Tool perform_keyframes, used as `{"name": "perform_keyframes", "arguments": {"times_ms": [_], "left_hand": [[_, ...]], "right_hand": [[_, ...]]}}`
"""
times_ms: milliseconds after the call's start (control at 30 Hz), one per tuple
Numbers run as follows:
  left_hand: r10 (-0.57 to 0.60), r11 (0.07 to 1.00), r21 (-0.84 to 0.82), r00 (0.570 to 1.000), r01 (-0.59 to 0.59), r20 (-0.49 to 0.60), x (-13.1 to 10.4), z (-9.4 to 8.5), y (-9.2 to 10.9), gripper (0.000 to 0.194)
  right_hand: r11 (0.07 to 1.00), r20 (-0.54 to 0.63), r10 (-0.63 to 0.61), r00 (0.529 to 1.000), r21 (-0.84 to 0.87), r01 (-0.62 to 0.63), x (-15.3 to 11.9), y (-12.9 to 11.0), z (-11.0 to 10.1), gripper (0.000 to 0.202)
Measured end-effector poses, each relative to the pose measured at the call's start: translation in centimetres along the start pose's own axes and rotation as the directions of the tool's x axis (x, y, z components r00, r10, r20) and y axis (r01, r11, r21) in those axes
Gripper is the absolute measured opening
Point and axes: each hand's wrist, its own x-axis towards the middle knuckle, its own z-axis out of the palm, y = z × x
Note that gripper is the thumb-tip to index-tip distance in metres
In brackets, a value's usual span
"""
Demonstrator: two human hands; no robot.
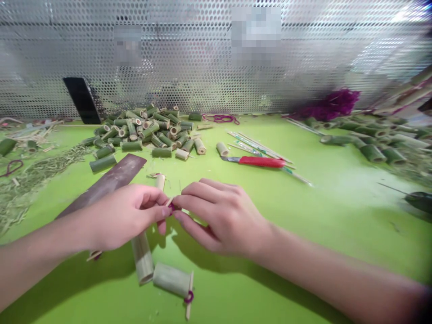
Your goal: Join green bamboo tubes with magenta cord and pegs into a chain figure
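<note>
Near the middle of the green table, my left hand [123, 216] pinches a short thin wooden stick [169, 201] between thumb and fingers. Purple cord [172, 207] is at the stick, and the fingertips of my right hand [226, 216] close on it from the other side. The fingers partly hide both stick and cord. Below my hands lie a pale bamboo tube [143, 261] and a second bamboo tube [171, 276]. A thin stick [188, 310] with a purple cord loop [189, 297] rests against the second tube's end. Another small tube [160, 181] lies just beyond my fingers.
A brown flat strip [124, 171] lies partly under my left forearm. Behind it is a heap of cut bamboo pieces [148, 130] beside an upright black phone [83, 100]. A red-handled knife [261, 162] lies by thin sticks [256, 146]. More bamboo [373, 153] is at right.
</note>
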Motion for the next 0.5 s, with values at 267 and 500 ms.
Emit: {"name": "perform_keyframes", "arguments": {"times_ms": [267,500], "left_hand": [[-0.010,1.000,0.027,0.998,0.012,-0.066,-0.19,0.58,0.51,0.043],[0.002,0.999,0.033,0.995,0.001,-0.096,0.10,0.76,0.40,0.042]], "right_hand": [[0.965,-0.036,0.222,0.974,0.148,-0.215,-0.08,-0.20,0.61,0.014],[0.904,0.000,0.348,0.938,0.266,-0.335,0.05,-0.43,0.68,0.009]]}}
